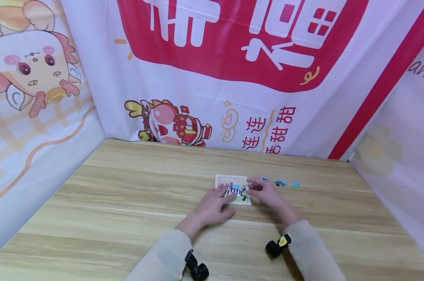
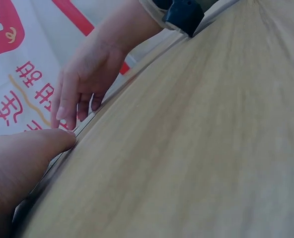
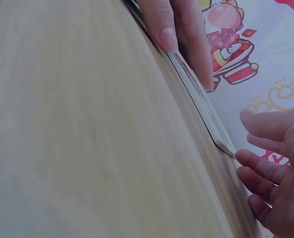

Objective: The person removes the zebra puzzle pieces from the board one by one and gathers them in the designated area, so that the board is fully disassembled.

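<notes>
A small white-rimmed jigsaw tray (image 1: 229, 179) lies flat on the table, with a zebra picture (image 1: 236, 191) filling its lower part. The left hand (image 1: 212, 206) rests on the tray's left side, fingers stretched over the picture. At the tray's right edge is the right hand (image 1: 267, 193). In the right wrist view, the right hand (image 3: 281, 158) has loosely bent fingers, its thumb apart from them and no piece visible between them; its fingertips are by the tray's corner (image 3: 224, 144). Loose jigsaw pieces (image 1: 279, 183) lie just beyond the right hand, one partly hidden behind it.
The wood-grain table (image 1: 127, 203) stretches around the tray. A printed white and red cloth (image 1: 198, 93) hangs along its back edge, with more cloth at both sides. Each wrist wears a small black camera, such as the right one (image 1: 276, 248).
</notes>
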Demonstrator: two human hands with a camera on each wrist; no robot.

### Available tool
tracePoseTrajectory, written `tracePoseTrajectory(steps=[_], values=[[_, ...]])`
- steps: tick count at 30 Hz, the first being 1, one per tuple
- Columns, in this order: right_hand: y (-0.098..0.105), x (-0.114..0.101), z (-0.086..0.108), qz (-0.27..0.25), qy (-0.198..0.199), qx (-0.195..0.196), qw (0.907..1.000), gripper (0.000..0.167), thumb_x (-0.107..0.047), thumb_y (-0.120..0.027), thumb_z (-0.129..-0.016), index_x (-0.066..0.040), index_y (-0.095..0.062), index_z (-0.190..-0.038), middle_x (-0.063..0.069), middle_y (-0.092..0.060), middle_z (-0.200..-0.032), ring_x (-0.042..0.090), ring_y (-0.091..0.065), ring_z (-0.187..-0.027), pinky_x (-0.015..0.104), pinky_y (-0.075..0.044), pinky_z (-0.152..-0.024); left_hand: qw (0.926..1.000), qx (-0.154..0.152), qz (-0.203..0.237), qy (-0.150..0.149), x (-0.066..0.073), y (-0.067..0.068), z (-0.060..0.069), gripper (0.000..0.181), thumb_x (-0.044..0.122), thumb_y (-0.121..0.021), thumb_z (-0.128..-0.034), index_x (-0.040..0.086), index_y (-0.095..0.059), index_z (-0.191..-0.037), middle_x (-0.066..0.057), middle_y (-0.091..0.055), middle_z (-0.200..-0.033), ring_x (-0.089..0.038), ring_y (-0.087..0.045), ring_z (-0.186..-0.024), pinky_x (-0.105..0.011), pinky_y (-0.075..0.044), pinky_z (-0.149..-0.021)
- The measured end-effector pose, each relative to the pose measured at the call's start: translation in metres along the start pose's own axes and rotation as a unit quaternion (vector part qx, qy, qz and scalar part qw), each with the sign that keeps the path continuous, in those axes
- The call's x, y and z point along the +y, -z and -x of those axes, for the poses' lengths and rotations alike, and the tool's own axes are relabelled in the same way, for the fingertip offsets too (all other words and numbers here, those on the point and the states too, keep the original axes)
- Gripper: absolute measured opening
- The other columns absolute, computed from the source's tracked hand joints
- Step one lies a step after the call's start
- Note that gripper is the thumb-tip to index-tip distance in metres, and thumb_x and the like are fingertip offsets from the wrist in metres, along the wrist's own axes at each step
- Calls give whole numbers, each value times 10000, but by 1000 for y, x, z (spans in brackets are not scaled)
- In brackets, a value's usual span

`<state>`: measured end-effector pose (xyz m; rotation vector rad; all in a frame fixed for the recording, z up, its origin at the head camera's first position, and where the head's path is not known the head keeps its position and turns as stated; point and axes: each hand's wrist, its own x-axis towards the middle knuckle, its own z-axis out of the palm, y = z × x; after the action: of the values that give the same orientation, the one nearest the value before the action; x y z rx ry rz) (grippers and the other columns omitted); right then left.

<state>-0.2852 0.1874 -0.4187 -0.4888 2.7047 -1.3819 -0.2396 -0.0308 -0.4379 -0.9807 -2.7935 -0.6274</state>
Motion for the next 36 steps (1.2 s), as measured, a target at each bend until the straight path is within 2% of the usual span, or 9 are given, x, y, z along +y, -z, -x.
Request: tracePoseTrajectory(steps=[3, 9, 22, 26, 30, 36], values=[[-4, 1, -1, 33, 7, -45, 10000, 416, -127, -662, -748, -23, -546, -1133, 74, -547, -891, 200, -486, -799, 313, -419, -695, 10000, -21, -44, -78, 1, -2, 1, 537, 466, -438, -846, 182, -401, -1300, -134, -210, -1389, -285, -150, -1264, -449, -126, -1001], [-8, 4, -1, 314, 333, -75, 9989, 414, -98, -677, -728, 13, -561, -1110, 97, -502, -869, 206, -450, -779, 307, -402, -669, 9999, -33, -30, -96, 1, -2, 1, 537, 465, -433, -849, 168, -407, -1296, -131, -215, -1388, -279, -149, -1265, -444, -122, -1004], [-13, -1, -4, 945, 161, -47, 9954, 349, -95, -672, -727, -44, -594, -1063, 72, -477, -847, 188, -434, -767, 308, -390, -668, 9999, -34, 64, -110, 2, -2, 0, 538, 457, -461, -838, 154, -429, -1282, -143, -235, -1380, -288, -172, -1258, -444, -141, -1001], [-15, -3, -4, 1049, -32, -24, 9945, 338, -94, -661, -737, -60, -591, -1065, 72, -462, -864, 190, -426, -769, 304, -385, -655, 9999, -56, 117, -82, 2, -1, 0, 538, 463, -461, -836, 165, -428, -1283, -141, -231, -1381, -286, -172, -1259, -446, -144, -1000], [-17, -4, -3, 1053, -233, 61, 9941, 332, -106, -656, -747, -85, -584, -1071, 69, -451, -900, 198, -431, -792, 322, -400, -680, 9998, -104, 163, -26, 2, -1, 0, 535, 461, -463, -837, 175, -421, -1287, -133, -222, -1386, -279, -164, -1262, -440, -133, -1003], [-19, -2, -2, 768, -86, 292, 9966, 333, -67, -657, -738, -58, -573, -1060, 85, -468, -961, 223, -464, -855, 372, -418, -768, 9997, -135, 182, 27, 1, -1, -1, 536, 461, -462, -838, 181, -413, -1292, -126, -213, -1391, -269, -151, -1266, -428, -118, -1008]])
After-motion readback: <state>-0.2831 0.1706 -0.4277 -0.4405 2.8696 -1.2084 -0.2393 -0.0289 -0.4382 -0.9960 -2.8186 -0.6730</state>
